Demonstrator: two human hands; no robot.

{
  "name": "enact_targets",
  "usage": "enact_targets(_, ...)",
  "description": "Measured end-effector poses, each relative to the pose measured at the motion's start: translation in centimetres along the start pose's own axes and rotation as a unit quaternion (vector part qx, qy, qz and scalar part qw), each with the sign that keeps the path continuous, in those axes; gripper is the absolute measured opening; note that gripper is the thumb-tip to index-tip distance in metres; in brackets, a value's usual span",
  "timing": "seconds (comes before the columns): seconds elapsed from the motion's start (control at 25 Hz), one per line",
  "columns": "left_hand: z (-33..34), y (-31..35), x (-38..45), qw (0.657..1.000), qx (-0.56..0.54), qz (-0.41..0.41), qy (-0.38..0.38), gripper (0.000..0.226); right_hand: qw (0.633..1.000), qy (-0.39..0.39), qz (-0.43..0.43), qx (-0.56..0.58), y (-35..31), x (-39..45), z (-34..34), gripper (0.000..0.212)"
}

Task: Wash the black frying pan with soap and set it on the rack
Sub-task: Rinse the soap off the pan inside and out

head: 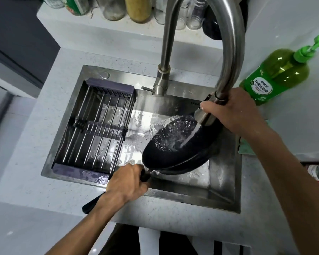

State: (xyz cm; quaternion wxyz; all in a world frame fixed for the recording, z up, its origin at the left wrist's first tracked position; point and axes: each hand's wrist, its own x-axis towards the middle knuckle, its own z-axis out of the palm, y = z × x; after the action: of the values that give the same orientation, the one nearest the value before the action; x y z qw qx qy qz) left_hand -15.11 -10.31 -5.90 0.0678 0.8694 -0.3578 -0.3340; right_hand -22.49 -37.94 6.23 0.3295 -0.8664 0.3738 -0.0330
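The black frying pan is tilted over the steel sink, its inside facing up and left. My left hand grips its black handle at the sink's front edge. My right hand is closed around the faucet spray head, and a stream of water hits the pan's inside and splashes off its far rim. The drying rack, with metal bars and purple ends, sits across the left half of the sink and holds nothing. A green soap pump bottle stands on the counter at the right.
The tall curved faucet neck arches over the sink. Jars and bottles line the shelf behind. A green cloth lies at the sink's right edge. The white counter surrounds the sink.
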Motion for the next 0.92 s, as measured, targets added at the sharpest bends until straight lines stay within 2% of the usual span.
enact_targets(0.24, -1.0, -3.7, -5.2, 0.999, -0.014, 0.039, -0.005, 0.017, 1.000, 0.015, 0.001, -0.008, 0.4, 0.4, -1.5, 0.036)
enact_targets(0.4, -2.5, -6.7, -8.7, 0.998, -0.060, 0.010, 0.008, 0.013, 1.000, 0.011, 0.001, 0.018, 0.4, 0.9, -1.5, 0.026)
enact_targets(0.48, -3.6, -6.7, -9.8, 0.994, -0.108, 0.008, 0.018, 0.021, 0.999, 0.010, -0.005, 0.031, -0.1, 0.5, -1.4, 0.025)
enact_targets(0.64, -4.7, -6.6, -10.8, 0.949, -0.308, -0.067, 0.008, 0.035, 0.998, -0.014, -0.023, 0.057, -0.3, -0.3, -0.7, 0.020)
enact_targets(0.72, -4.8, -7.2, -11.4, 0.939, -0.335, -0.082, 0.006, 0.029, 0.998, -0.010, -0.027, 0.053, -0.3, -0.5, -0.4, 0.020)
enact_targets(0.92, -6.8, -11.2, -13.2, 0.915, -0.373, -0.129, 0.083, 0.024, 0.997, -0.014, -0.025, 0.074, -0.9, -1.1, 0.7, 0.026)
